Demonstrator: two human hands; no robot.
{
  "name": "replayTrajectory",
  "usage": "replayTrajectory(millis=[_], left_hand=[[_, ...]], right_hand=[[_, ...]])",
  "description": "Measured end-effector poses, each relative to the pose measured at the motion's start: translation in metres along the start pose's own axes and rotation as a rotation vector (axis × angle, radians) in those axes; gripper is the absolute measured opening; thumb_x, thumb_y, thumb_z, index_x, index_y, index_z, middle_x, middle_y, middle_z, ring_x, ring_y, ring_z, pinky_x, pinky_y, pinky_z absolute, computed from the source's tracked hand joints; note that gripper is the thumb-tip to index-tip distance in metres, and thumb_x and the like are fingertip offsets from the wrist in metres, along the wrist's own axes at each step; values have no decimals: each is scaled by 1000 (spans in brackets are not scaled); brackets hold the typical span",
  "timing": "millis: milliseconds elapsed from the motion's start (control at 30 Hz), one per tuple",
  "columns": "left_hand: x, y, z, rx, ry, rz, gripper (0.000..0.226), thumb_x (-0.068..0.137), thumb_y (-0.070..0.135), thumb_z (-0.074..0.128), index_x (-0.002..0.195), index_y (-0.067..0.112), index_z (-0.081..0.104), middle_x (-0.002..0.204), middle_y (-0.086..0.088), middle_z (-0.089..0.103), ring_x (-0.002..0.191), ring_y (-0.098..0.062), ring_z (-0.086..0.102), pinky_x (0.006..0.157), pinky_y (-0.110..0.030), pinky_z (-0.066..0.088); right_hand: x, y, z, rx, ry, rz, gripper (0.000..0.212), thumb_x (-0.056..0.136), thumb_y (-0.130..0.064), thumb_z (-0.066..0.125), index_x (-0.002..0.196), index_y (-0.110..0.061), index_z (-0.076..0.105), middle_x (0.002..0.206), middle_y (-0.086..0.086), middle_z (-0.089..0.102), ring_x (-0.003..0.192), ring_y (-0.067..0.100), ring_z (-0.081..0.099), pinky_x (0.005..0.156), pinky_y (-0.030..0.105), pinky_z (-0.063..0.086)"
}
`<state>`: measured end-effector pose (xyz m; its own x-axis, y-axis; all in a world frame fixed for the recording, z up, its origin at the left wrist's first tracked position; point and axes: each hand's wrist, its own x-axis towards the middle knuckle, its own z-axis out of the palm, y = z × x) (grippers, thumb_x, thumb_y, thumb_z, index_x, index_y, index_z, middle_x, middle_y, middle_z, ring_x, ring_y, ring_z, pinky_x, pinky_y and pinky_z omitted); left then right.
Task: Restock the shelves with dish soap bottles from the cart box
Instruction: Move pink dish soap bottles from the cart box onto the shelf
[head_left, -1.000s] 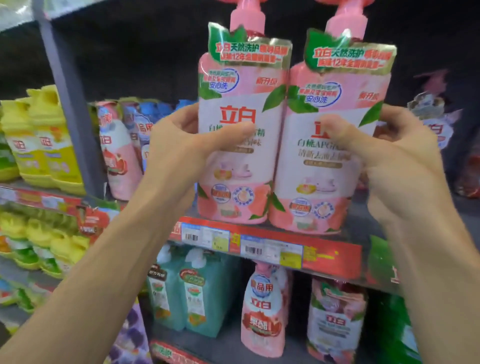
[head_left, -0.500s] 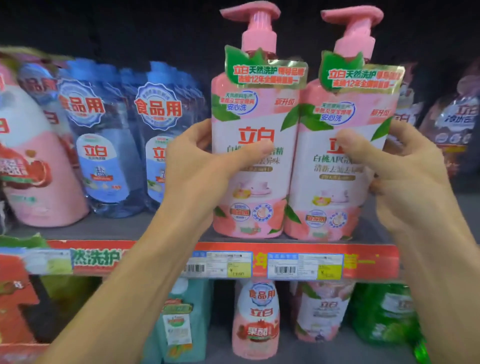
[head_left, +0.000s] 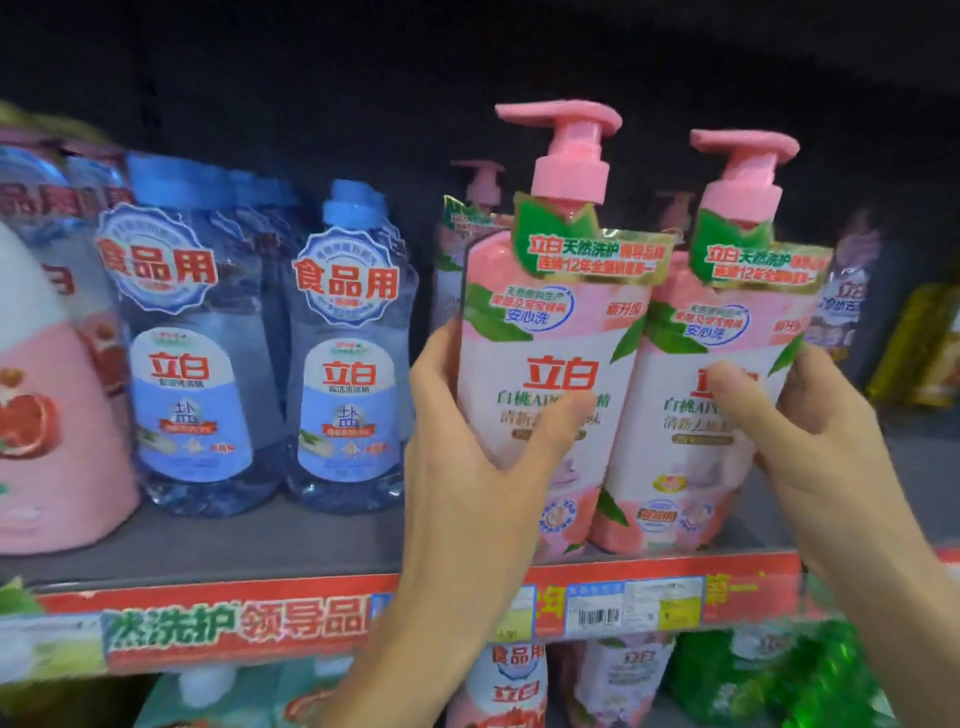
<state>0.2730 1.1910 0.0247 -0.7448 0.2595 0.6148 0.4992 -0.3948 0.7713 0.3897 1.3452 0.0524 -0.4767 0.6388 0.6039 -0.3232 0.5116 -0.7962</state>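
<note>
Two pink pump bottles of dish soap stand side by side at the front edge of the grey shelf (head_left: 260, 540). My left hand (head_left: 467, 447) grips the left pink bottle (head_left: 556, 332), thumb across its label. My right hand (head_left: 810, 436) grips the right pink bottle (head_left: 727, 317) the same way. Both bottles tilt slightly left, and their bases meet the shelf near its red price strip (head_left: 234, 623). More pink pump bottles (head_left: 480, 208) stand behind them, mostly hidden. The cart box is out of view.
Clear blue bottles (head_left: 348, 364) stand on the same shelf to the left, with a pink pouch bottle (head_left: 47, 415) at the far left. Purple and yellow bottles (head_left: 914, 343) sit at the right. The lower shelf holds pink and green bottles (head_left: 779, 675).
The two pink bottles have moved deeper onto the shelf and now lean a little to the left. My view has shifted closer and to the right; both hands keep their grip.
</note>
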Motion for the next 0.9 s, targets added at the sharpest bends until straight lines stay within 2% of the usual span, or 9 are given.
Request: replayTrajectory(millis=[67, 167, 233, 300, 400, 500, 600, 700, 900], left_hand=[[-2, 1, -2, 125, 14, 26, 70, 73, 57, 76, 131, 42, 40, 117, 22, 62, 105, 0, 64, 78, -43, 59], [-10, 3, 0, 442, 121, 155, 77, 82, 54, 67, 145, 31, 30, 138, 13, 45, 129, -9, 47, 97, -48, 50], [-18, 9, 8, 613, 181, 255, 77, 90, 42, 63, 150, 33, 16, 149, 4, 35, 138, -15, 36, 108, -45, 41], [-26, 10, 16, 759, 207, 322, 78, 92, 43, 59, 151, 33, 9, 153, -1, 31, 140, -18, 31, 109, -43, 37], [-35, 6, 17, 925, 178, 263, 104, 81, 57, 66, 156, 25, 1, 153, -5, 30, 139, -23, 29, 108, -42, 35], [-42, 9, 19, 1088, 134, 177, 117, 76, 62, 67, 156, 23, -9, 152, -7, 26, 138, -26, 28, 103, -46, 40], [-42, 16, 24, 1148, 93, 106, 117, 80, 58, 66, 155, 20, -16, 154, -7, 14, 142, -27, 20, 100, -44, 41], [-37, 20, 30, 1189, 78, 74, 116, 84, 57, 62, 153, 17, -21, 156, -8, 9, 143, -28, 21, 98, -43, 43], [-11, 10, 41, 1312, 79, 53, 116, 85, 52, 67, 153, 0, -12, 149, -17, 24, 134, -32, 34, 98, -37, 41]], right_hand=[[-4, -5, 1, -156, -2, -26, 54, 64, -53, 71, 110, -27, 63, 104, -19, 74, 96, 0, 70, 75, 19, 56], [-9, -7, -2, -287, -24, -24, 50, 60, -57, 77, 102, -36, 61, 100, -24, 72, 91, -7, 67, 77, 26, 52], [-10, -4, -5, -361, -53, -35, 52, 60, -57, 82, 103, -40, 57, 104, -20, 70, 97, -4, 64, 83, 34, 53], [-14, 0, -5, -426, -86, -65, 62, 59, -58, 84, 108, -41, 51, 112, -18, 65, 105, 6, 61, 86, 39, 50], [-19, 6, -3, -443, -87, -96, 73, 60, -56, 86, 114, -41, 41, 119, -15, 58, 110, 11, 57, 81, 33, 43], [-20, 9, -4, -424, -104, -96, 73, 61, -55, 86, 111, -42, 35, 116, -15, 53, 109, 12, 56, 78, 35, 45], [-18, 9, -7, -429, -118, -82, 76, 61, -57, 86, 117, -36, 38, 115, -15, 52, 111, 14, 56, 79, 36, 47], [-15, 9, -9, -419, -125, -90, 76, 61, -57, 86, 113, -37, 35, 115, -14, 53, 109, 12, 55, 78, 34, 45], [-9, 14, -9, -422, -142, -82, 85, 61, -55, 87, 124, -29, 36, 123, -9, 53, 115, 16, 54, 82, 33, 44]])
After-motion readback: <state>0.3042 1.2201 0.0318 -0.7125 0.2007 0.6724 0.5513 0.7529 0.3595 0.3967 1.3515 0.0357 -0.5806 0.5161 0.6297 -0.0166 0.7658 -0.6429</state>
